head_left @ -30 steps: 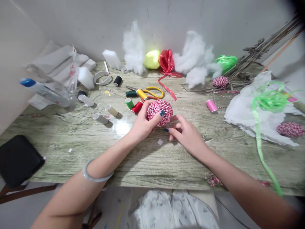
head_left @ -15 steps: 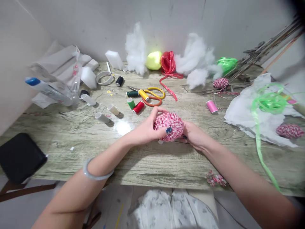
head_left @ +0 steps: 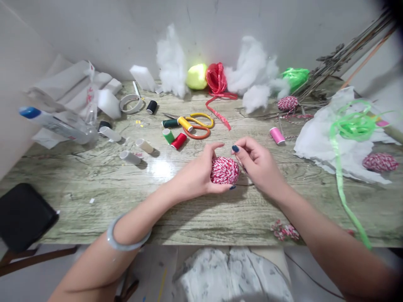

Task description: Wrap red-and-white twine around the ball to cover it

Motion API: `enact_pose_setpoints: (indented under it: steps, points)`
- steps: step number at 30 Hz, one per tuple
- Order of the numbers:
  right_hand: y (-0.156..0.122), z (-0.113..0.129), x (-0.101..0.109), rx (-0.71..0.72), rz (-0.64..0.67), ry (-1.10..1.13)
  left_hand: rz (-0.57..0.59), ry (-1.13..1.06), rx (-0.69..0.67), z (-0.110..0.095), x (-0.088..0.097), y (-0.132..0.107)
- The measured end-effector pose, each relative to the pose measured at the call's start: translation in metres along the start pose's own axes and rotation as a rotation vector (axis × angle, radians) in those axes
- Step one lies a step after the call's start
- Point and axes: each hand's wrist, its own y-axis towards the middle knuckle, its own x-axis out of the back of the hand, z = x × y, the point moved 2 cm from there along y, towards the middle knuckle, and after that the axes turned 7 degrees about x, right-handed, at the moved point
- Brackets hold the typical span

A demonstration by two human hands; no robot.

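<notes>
My left hand [head_left: 197, 173] is wrapped round a ball of red-and-white twine [head_left: 224, 171] above the front middle of the table, its thumb along the near side and its fingers on the far side. Just right of the ball, my right hand [head_left: 262, 163] is closed in a pinch, thumb against fingers. A thin strand of the twine seems to be caught in that pinch, partly hidden by the fingers. Scissors [head_left: 201, 121] with yellow and orange handles lie beyond the hands, with a yellow thread spool [head_left: 185, 124] and a red thread spool [head_left: 179, 141] by them.
White stuffing [head_left: 252, 63] and a red ribbon roll [head_left: 216, 78] stand along the wall. A pink spool [head_left: 277, 136], green plastic ribbon [head_left: 355, 126] and another twine ball [head_left: 380, 162] lie to the right. A glue bottle [head_left: 56, 126] and pale spools [head_left: 129, 157] are on the left.
My right hand has come from behind the ball to its right side and risen slightly, now pinching. The ball has turned in my left hand. The view has shifted a little.
</notes>
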Motion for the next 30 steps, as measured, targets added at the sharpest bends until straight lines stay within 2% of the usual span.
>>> enact_pose_setpoints:
  steps: [6,9,12,17,21,25,30]
  points:
    - [-0.008,0.014,-0.002,0.202,0.025,-0.203,-0.056,-0.031,-0.074,0.003,0.002,0.004]
    - [-0.010,0.015,-0.002,0.339,-0.003,-0.318,-0.120,-0.168,-0.062,0.008,0.004,0.006]
    - [-0.012,0.015,-0.005,0.506,-0.025,-0.421,-0.136,-0.283,-0.023,0.014,0.003,0.008]
    - [-0.016,0.014,-0.013,0.676,0.050,-0.602,-0.173,-0.500,0.001,0.021,0.001,0.014]
    - [-0.019,0.012,-0.019,0.717,0.109,-0.672,-0.183,-0.656,0.041,0.027,-0.002,0.017]
    - [-0.019,0.010,-0.021,0.714,0.175,-0.672,-0.124,-0.865,0.188,0.029,-0.006,0.017]
    - [-0.019,0.006,-0.020,0.602,0.285,-0.596,-0.097,-1.113,0.276,0.024,-0.007,0.017]
